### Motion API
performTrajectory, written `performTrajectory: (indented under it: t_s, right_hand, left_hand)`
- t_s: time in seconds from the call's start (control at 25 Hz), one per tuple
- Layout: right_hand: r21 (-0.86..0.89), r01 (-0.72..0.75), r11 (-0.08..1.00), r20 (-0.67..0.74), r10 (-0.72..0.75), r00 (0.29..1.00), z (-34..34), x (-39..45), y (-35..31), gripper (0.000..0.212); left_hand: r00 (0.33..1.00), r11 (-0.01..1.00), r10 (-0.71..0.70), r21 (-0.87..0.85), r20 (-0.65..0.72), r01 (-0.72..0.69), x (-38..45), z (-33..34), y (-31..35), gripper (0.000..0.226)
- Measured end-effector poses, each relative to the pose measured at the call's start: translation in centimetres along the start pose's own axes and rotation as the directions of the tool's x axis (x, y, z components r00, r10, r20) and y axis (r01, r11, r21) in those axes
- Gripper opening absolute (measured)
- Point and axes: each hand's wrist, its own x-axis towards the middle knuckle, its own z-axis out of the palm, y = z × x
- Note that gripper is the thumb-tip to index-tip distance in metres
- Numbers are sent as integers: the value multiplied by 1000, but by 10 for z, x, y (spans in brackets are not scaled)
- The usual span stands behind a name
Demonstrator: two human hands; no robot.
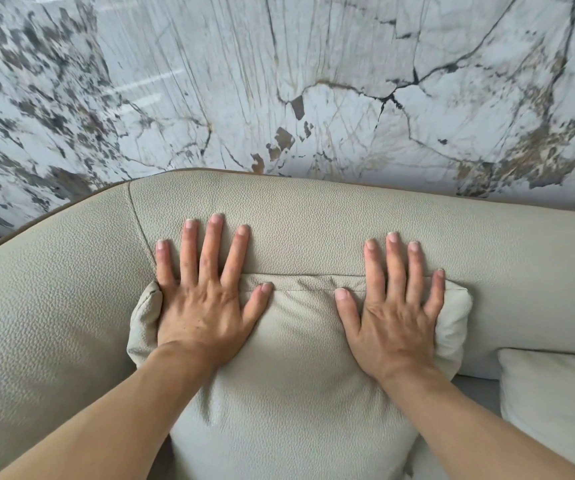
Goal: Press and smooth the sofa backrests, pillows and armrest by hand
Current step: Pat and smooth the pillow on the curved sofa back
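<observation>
A beige leather pillow (293, 368) leans against the sofa backrest (314, 220), which is the same pebbled beige leather. My left hand (206, 296) lies flat on the pillow's upper left corner, fingers spread and reaching onto the backrest. My right hand (397, 306) lies flat on the upper right corner in the same way. Both palms press into the pillow, and its corners bulge out beside my wrists. The pillow's top seam shows small wrinkles between my thumbs.
A second, paler pillow (556, 393) stands at the right edge against the backrest. The curved left section of the backrest (47, 289) bends toward me. A white marble wall (314, 81) with dark veins rises right behind the sofa.
</observation>
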Motion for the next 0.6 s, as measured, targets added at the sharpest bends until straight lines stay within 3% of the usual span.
performTrajectory:
  t_s: [0.6]
  right_hand:
    - [-8, -36, 999, -58, 35, 998, 22, 45, -4, 73]
  left_hand:
    - [999, 999, 38, 3, -28, -38, 55, 23, -6, 79]
